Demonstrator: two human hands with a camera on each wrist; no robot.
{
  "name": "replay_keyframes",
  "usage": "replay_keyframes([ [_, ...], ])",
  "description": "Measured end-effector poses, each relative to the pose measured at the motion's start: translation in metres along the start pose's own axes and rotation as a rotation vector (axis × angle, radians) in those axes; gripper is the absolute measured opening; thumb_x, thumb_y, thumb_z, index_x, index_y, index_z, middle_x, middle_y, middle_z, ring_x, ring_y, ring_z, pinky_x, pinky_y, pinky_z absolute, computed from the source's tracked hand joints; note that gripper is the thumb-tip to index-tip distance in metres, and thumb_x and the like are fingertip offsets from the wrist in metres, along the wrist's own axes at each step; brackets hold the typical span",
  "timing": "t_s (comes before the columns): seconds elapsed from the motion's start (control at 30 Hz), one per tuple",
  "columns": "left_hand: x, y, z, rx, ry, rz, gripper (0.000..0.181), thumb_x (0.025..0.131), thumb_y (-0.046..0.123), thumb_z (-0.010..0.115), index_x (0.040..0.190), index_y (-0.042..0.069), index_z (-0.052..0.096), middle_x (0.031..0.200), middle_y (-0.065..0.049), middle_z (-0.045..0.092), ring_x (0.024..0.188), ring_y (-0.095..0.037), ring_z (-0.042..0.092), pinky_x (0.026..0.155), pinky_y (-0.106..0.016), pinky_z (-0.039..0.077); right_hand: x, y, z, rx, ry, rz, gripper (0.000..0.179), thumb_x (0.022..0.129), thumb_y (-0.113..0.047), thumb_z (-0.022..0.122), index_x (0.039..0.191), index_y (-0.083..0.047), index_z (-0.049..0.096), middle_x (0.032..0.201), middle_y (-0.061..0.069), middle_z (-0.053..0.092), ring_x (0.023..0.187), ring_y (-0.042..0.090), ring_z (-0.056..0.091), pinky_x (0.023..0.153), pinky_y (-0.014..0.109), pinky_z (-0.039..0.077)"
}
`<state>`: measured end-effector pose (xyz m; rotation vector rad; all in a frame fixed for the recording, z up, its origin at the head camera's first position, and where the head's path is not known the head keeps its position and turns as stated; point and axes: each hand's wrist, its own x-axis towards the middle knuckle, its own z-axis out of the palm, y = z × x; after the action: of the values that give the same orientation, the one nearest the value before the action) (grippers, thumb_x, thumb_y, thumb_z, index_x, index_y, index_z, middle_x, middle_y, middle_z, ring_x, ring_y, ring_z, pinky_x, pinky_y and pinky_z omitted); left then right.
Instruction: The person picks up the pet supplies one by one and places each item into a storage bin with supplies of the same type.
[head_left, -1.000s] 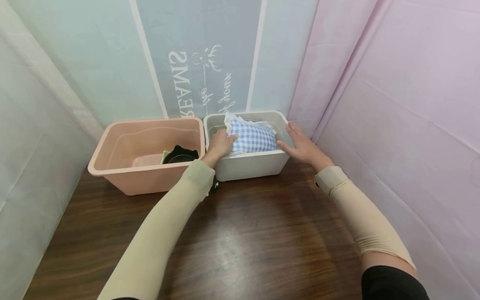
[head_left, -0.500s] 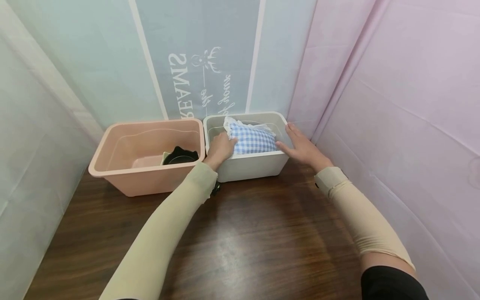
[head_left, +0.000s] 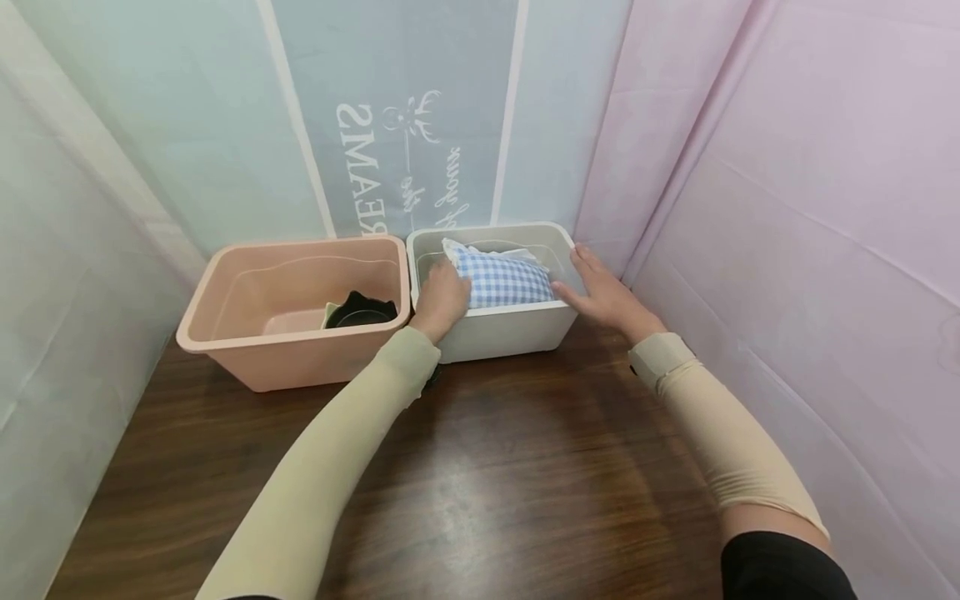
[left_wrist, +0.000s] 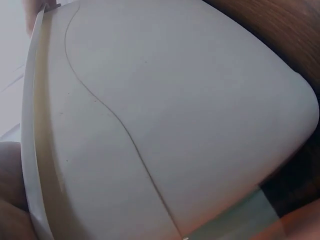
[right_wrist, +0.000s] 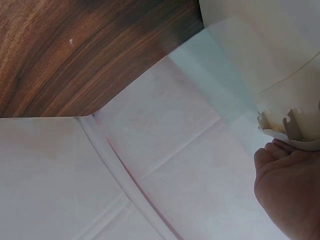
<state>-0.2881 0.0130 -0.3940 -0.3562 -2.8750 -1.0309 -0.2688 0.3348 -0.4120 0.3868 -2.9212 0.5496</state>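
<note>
A blue-and-white checked pillow [head_left: 504, 279] with a white ruffled edge lies in the white bin [head_left: 510, 333], its left corner raised near the rim. At the pillow's left end, my left hand [head_left: 441, 300] reaches over the bin's front rim, thumb against the fabric; its fingertips are hidden or blurred. My right hand [head_left: 609, 296] rests on the bin's right front corner, fingers extended along the side rim and thumb over the edge. The right wrist view shows that hand [right_wrist: 287, 182] touching the rim from outside. In the left wrist view, the bin's outer wall [left_wrist: 165, 100] fills most of the picture.
Against the bin's left side stands a pink bin [head_left: 262, 342], holding a black pointed-rim bowl [head_left: 362, 310] and something pale green beside it. Both sit on a dark wooden table [head_left: 487, 467]. Fabric curtains [head_left: 787, 208] hang at the back and both sides.
The pillow's left corner has sunk lower into the white bin. My left hand has shifted slightly with it, its thumb covering less of the fabric. The right hand stays on the rim.
</note>
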Motion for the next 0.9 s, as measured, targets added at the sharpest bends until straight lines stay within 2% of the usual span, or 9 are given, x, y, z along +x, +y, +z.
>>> replay_keyframes([
  [0.1, -0.001, 0.001, 0.002, 0.036, 0.012, 0.006, 0.063, 0.112, 0.02, 0.055, 0.155, -0.02, 0.031, 0.144, -0.036, 0.051, 0.113, -0.046, 0.067, 0.096, -0.05, 0.06, -0.001, 0.0, 0.0, 0.002, -0.01, 0.003, 0.101, 0.106, -0.072, 0.043, 0.172, -0.002, 0.01, 0.181, 0.012, 0.001, 0.167, 0.032, 0.002, 0.134, 0.056, 0.011],
  [0.3, -0.001, 0.002, 0.001, 0.123, 0.011, 0.034, 0.051, 0.112, 0.017, 0.055, 0.143, -0.022, 0.045, 0.136, -0.038, 0.055, 0.105, -0.046, 0.07, 0.09, -0.05, 0.063, -0.001, -0.001, -0.001, -0.002, -0.022, 0.005, 0.101, 0.106, -0.072, 0.042, 0.172, -0.003, 0.008, 0.181, 0.009, -0.002, 0.167, 0.033, 0.002, 0.134, 0.055, 0.01],
  [0.43, 0.0, 0.001, 0.001, 0.132, 0.018, 0.059, 0.035, 0.112, 0.017, 0.055, 0.12, -0.016, 0.061, 0.118, -0.032, 0.063, 0.094, -0.041, 0.071, 0.079, -0.049, 0.063, -0.001, -0.001, -0.001, -0.01, -0.02, 0.002, 0.101, 0.106, -0.073, 0.041, 0.172, -0.003, 0.008, 0.181, 0.01, -0.002, 0.167, 0.035, 0.003, 0.134, 0.055, 0.01],
  [0.57, 0.0, -0.002, 0.0, 0.093, 0.039, 0.082, 0.028, 0.112, 0.019, 0.055, 0.108, -0.007, 0.064, 0.102, -0.024, 0.066, 0.083, -0.036, 0.069, 0.072, -0.048, 0.061, 0.001, -0.002, 0.0, -0.003, -0.021, 0.001, 0.102, 0.105, -0.074, 0.04, 0.172, -0.004, 0.008, 0.181, 0.012, -0.002, 0.167, 0.033, 0.001, 0.134, 0.056, 0.01],
  [0.7, -0.003, -0.002, -0.003, 0.066, 0.053, 0.101, 0.032, 0.112, 0.022, 0.052, 0.117, -0.007, 0.065, 0.107, -0.023, 0.068, 0.087, -0.037, 0.07, 0.076, -0.05, 0.06, 0.0, -0.002, 0.0, 0.011, -0.025, 0.011, 0.103, 0.105, -0.075, 0.04, 0.172, -0.003, 0.009, 0.181, 0.012, -0.001, 0.167, 0.03, -0.001, 0.134, 0.058, 0.01],
  [0.9, -0.009, -0.003, -0.015, 0.087, 0.059, 0.105, 0.046, 0.112, 0.027, 0.051, 0.147, -0.003, 0.059, 0.139, -0.023, 0.066, 0.121, -0.04, 0.068, 0.097, -0.054, 0.059, 0.001, -0.001, -0.002, 0.0, -0.032, 0.014, 0.101, 0.106, -0.073, 0.04, 0.172, -0.003, 0.008, 0.181, 0.011, -0.003, 0.167, 0.03, -0.001, 0.134, 0.058, 0.01],
])
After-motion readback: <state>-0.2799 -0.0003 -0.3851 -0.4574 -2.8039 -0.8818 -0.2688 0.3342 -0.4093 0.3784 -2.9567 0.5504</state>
